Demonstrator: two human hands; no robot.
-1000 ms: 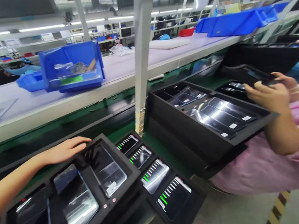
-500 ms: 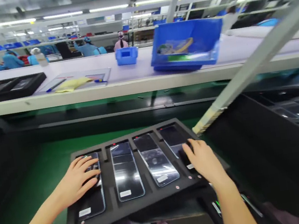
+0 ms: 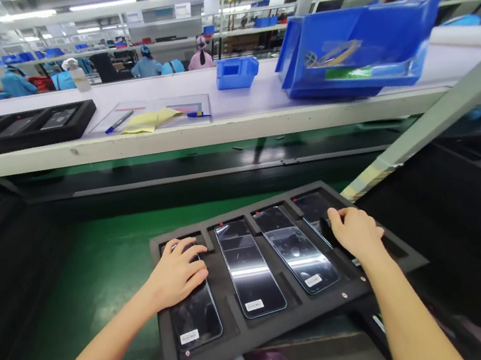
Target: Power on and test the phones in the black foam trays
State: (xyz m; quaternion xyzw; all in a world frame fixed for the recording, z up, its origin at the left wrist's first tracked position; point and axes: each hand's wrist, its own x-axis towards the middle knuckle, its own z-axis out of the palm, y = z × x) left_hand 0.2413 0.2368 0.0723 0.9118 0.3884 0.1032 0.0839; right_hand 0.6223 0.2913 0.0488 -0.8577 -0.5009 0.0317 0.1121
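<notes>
A black foam tray (image 3: 286,325) with several phones in its slots lies on the green belt (image 3: 99,269) in front of me. My left hand (image 3: 177,273) rests flat with fingers spread on the leftmost phone (image 3: 196,321). My right hand (image 3: 355,230) lies over the rightmost phone (image 3: 313,208), fingers curled down onto it. Two middle phones (image 3: 247,267) lie uncovered, each with a white label at its near end.
A slanted metal post (image 3: 432,119) rises at the right. Black trays (image 3: 478,209) stand beside it. On the white shelf behind lie a black tray (image 3: 14,132), yellow paper with pens (image 3: 149,120), a small blue bin (image 3: 236,73) and a large blue bin (image 3: 357,52). People work far behind.
My view swung left from a neighbour's trays to my own tray. Both hands now lie on its outer phones, and the tray has shifted a little to the right in the view.
</notes>
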